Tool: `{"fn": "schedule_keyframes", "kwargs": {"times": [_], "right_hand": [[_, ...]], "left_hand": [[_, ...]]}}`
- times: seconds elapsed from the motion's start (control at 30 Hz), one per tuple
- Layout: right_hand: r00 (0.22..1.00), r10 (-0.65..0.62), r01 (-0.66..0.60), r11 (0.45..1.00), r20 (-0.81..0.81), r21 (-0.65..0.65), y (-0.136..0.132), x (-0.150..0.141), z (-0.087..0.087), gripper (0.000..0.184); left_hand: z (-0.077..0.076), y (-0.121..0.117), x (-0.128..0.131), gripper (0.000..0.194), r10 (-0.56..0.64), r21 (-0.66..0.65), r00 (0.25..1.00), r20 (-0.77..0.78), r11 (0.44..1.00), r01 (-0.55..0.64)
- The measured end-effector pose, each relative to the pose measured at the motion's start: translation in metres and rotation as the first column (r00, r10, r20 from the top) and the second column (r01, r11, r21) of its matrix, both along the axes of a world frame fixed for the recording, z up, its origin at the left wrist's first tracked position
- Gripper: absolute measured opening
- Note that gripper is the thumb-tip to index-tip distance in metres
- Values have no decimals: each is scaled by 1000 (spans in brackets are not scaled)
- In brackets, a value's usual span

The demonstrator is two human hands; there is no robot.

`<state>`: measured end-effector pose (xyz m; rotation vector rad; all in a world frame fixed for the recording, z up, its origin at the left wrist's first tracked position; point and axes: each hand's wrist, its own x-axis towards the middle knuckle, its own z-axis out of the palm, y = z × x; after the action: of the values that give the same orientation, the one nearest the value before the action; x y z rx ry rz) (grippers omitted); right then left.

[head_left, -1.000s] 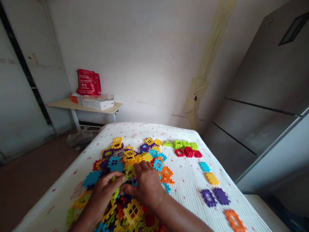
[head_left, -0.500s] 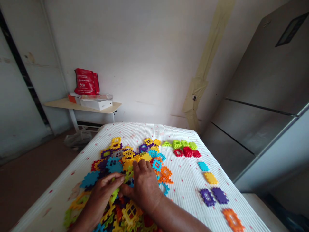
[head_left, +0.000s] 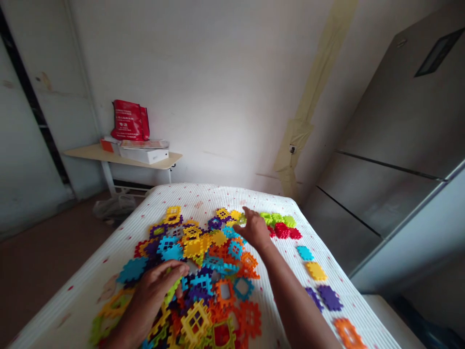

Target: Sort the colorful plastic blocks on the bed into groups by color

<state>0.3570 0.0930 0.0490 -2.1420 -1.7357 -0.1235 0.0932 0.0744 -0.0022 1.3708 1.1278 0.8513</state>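
My left hand is curled over the near left of a heap of toothed plastic building tiles. A light-green tile shows between its thumb and lower fingers, mostly hidden by the hand. My right hand is stretched over the far right side of the heap, thumb and index finger apart, with nothing visible held. A bit of a light-green piece shows between those fingers, lying on the table. Beside this hand lie a group of light-green tiles and a group of red tiles.
Along the right side of the covered table lie a blue tile, a yellow tile, purple tiles and an orange tile. A refrigerator stands to the right. A side table holds a red bag.
My right hand has left my left hand and moved forward and right to the green group, its fingers now spread. My left hand has stayed over the heap. The middle tiles are uncovered.
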Motion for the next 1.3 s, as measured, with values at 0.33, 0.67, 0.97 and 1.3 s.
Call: {"fn": "schedule_keyframes", "kwargs": {"times": [0.33, 0.67, 0.97, 1.3], "right_hand": [[976, -41, 132, 893, 213, -431, 74, 62, 12, 41], [975, -65, 176, 810, 213, -560, 104, 67, -6, 52], [969, -70, 200, 789, 237, -581, 106, 65, -8, 49], [966, -77, 212, 785, 247, -582, 110, 68, -13, 52]], "left_hand": [[-9, 5, -1, 42, -14, 1, 999, -49, 1000, 14], [-13, 6, -3, 42, 27, -10, 999, -27, 1000, -27], [-9, 4, -4, 41, 16, -27, 999, -46, 999, -17], [-10, 4, -3, 42, 16, -22, 998, -53, 1000, -17]]}}
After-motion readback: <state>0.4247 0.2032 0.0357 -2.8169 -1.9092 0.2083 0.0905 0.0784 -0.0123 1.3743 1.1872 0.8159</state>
